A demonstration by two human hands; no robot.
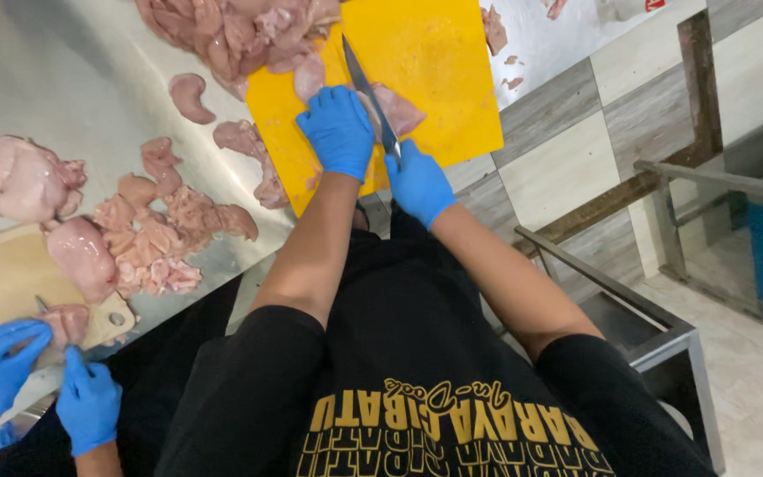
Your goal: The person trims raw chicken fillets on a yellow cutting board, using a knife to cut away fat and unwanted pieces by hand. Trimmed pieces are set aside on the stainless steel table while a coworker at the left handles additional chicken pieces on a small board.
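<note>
chicken piece [397,110] lies on our yellow board [439,79], pinned flat by our left hand [339,131] so it can't slide while our right hand [417,183] grips the knife [366,93].

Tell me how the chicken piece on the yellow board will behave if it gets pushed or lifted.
The chicken piece looks boneless and glossy, so it will probably flop and slide on the yellow board. The left hand is pressing it flat while the right hand holds the knife, which suggests it would otherwise shift.
</note>
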